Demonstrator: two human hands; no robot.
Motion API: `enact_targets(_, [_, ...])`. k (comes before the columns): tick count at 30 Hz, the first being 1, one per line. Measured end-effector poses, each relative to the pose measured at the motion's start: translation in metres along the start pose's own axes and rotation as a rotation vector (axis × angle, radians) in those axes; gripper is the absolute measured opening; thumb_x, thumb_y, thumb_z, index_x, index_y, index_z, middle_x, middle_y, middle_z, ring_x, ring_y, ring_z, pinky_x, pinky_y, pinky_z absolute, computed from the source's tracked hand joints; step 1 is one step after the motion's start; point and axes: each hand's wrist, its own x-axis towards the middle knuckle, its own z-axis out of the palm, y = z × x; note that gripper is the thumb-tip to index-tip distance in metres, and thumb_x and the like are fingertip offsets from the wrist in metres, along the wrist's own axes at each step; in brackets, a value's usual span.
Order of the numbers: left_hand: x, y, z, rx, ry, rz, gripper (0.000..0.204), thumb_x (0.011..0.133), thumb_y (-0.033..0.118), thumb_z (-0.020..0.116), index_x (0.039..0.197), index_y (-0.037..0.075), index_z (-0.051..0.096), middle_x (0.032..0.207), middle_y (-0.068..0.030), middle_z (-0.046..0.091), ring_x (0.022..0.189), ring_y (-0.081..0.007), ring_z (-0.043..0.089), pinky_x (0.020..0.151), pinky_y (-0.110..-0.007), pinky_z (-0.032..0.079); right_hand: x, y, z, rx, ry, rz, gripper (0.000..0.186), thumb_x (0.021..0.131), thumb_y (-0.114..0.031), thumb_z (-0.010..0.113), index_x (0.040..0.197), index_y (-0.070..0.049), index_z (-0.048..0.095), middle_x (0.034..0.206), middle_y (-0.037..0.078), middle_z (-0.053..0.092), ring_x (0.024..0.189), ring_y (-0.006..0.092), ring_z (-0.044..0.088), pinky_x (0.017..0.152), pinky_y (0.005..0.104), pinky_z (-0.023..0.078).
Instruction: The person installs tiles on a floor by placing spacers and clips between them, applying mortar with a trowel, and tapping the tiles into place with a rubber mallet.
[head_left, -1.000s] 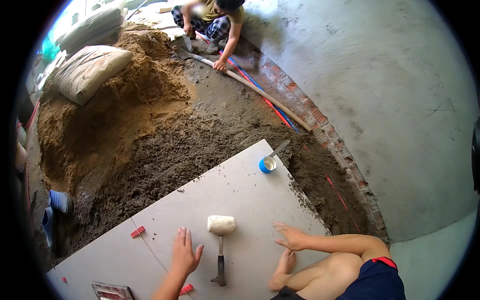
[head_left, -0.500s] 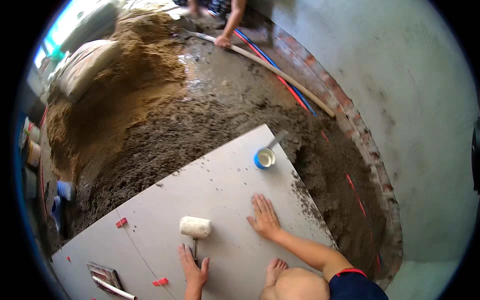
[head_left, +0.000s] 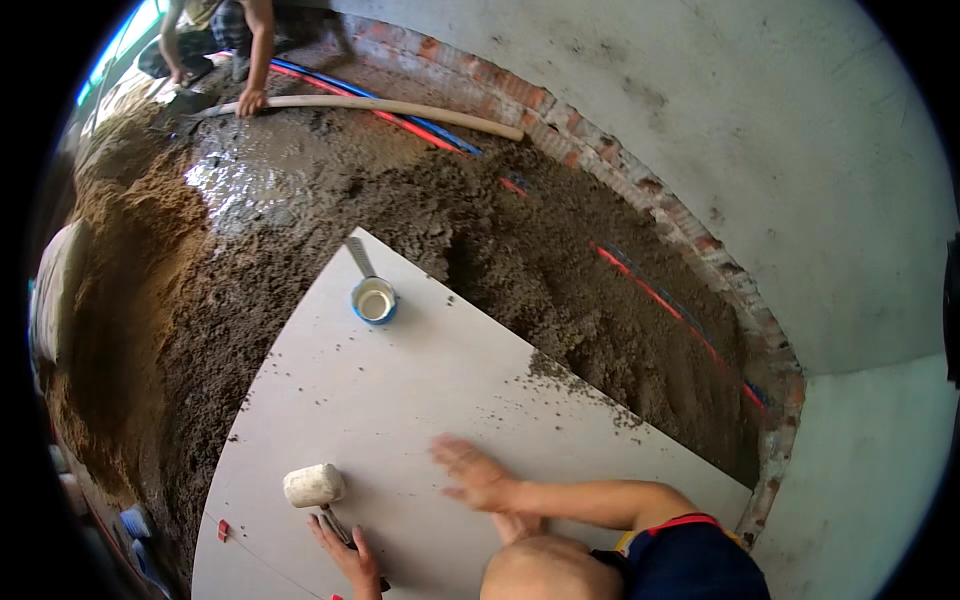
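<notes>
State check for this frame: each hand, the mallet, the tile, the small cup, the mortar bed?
left hand: on the mallet handle
right hand: open, blurred, over the tile
mallet: lying on the tile
tile: flat on the mortar, grit on its right edge
cup: upright on the tile
mortar bed: rough, wet patch far left

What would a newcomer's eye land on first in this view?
The large pale tile lying on the wet grey mortar bed fills the middle, with a small blue-rimmed cup near its far corner. At the near edge the left hand rests on the handle of a white-headed mallet, and the right hand is blurred over the tile.
</notes>
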Motion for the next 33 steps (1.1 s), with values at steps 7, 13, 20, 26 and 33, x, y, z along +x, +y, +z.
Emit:
enact_targets(7, [0.008,-0.010,0.012,0.122,0.050,0.039,0.066,0.095,0.026,0.053,0.148,-0.003,0.027,0.158,-0.0230,0.018,0.146,-0.0411,0.017,0.117,-0.050,0.018,0.035,0.001,0.009,-0.149,0.099,0.146,0.069,0.097,-0.041,0.048,0.151,-0.004,0.026,0.161,0.013,0.018,0.148,0.0283,0.016,0.120,0.0446,0.012])
enact_targets(13, [0.007,-0.001,0.018,0.118,0.058,0.049,0.070,0.097,0.037,0.051,0.150,-0.002,0.025,0.158,-0.0220,0.019,0.146,-0.0394,0.017,0.117,-0.048,0.017,-0.052,0.150,-0.110,-0.425,0.498,0.737,0.070,0.097,-0.042,0.047,0.150,-0.001,0.026,0.159,0.019,0.017,0.147,0.0356,0.017,0.119,0.0505,0.014])
enact_targets(20, [0.010,0.042,0.000,0.130,-0.084,-0.017,0.097,0.089,0.060,0.054,0.150,-0.006,0.020,0.156,-0.0300,0.016,0.144,-0.0482,0.011,0.118,-0.051,0.011,-0.122,0.068,-0.048,-0.095,0.181,0.274,0.069,0.094,-0.039,0.055,0.149,-0.004,0.032,0.157,0.017,0.026,0.146,0.0332,0.022,0.118,0.0504,0.016])
enact_targets(26, [0.005,-0.016,0.011,0.245,0.050,0.068,0.067,0.097,0.030,0.052,0.150,0.000,0.026,0.157,-0.0213,0.023,0.145,-0.0381,0.022,0.117,-0.047,0.020,-0.113,0.105,-0.073,-0.161,0.499,0.621,0.070,0.093,-0.038,0.055,0.150,-0.003,0.031,0.157,0.017,0.027,0.146,0.0338,0.021,0.120,0.0483,0.012])
enact_targets(33, [0.006,-0.025,0.006,0.281,0.107,0.080,0.065,0.098,0.031,0.050,0.150,-0.001,0.026,0.156,-0.0228,0.024,0.144,-0.0383,0.023,0.117,-0.046,0.020,-0.222,0.120,-0.120,-0.344,-0.141,0.463,0.071,0.095,-0.039,0.052,0.151,-0.006,0.025,0.159,0.016,0.019,0.148,0.0328,0.016,0.119,0.0519,0.013])
